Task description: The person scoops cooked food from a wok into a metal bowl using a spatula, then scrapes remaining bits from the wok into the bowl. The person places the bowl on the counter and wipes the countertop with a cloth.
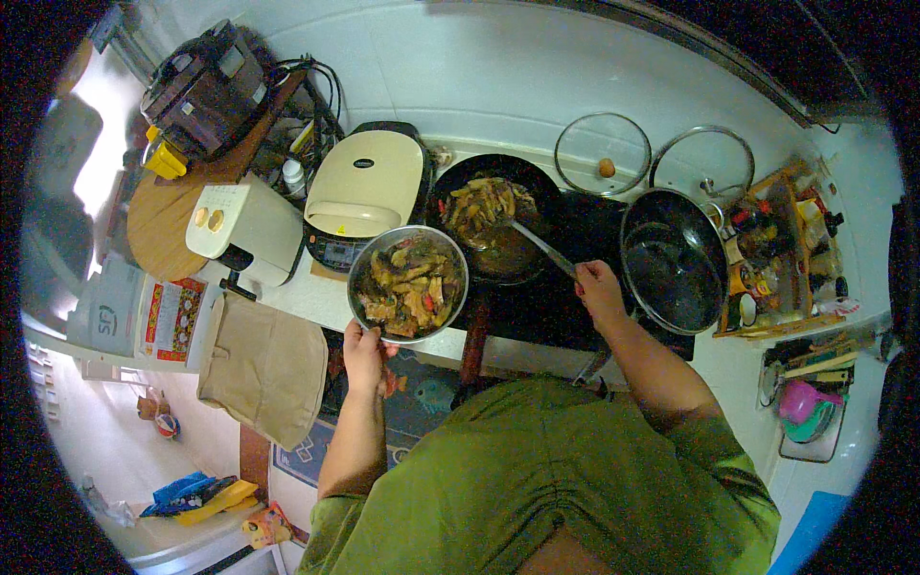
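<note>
My left hand (365, 352) grips the near rim of a round metal bowl (350, 287) filled with cooked food in brown sauce, with bits of red in it. My right hand (599, 291) is closed around the handle of a metal cooking utensil (544, 246). Its far end rests in the food inside a dark wok (548, 188), where sauce and cooked pieces (478, 205) lie. The shape of that end is hidden by the food. The bowl is held left of the wok's near side, in front of the cream electric griddle (366, 176).
A second dark pan (672, 262) sits to the right on the black cooktop (575, 323). Two glass lids (575, 147) lean on the back wall. Bottles and jars fill a rack (798, 244) at right; a cream appliance (266, 230) and a multicooker (208, 93) stand left.
</note>
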A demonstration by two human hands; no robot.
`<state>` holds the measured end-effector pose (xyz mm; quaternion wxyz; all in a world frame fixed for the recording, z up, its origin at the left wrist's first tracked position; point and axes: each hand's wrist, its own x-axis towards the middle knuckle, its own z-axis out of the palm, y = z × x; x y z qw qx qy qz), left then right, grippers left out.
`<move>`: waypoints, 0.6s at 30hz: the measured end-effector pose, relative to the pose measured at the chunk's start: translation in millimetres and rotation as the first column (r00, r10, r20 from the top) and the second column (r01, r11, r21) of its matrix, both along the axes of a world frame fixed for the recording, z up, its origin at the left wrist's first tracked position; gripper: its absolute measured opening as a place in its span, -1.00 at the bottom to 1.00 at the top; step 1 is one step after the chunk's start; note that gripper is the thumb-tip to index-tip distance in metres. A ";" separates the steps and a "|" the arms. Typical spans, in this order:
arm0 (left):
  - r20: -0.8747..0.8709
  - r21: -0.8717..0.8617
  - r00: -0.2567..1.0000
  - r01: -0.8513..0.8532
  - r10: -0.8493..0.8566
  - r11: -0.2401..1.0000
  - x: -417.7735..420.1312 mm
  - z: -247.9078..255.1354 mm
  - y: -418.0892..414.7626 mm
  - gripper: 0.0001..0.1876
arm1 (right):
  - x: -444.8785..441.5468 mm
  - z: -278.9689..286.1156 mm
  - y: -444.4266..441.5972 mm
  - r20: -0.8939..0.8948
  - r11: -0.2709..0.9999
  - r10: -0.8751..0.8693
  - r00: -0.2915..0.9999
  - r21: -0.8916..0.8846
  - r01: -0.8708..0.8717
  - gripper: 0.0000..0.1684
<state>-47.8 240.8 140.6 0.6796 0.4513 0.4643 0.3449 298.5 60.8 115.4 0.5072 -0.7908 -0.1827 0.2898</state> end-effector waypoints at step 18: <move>0.033 -0.070 0.999 0.025 -0.023 0.997 44.6 15.3 -6.3 -0.69 | -9.4 131.5 -28.4 0.140 0.962 0.271 0.952 0.002 -0.274 -0.82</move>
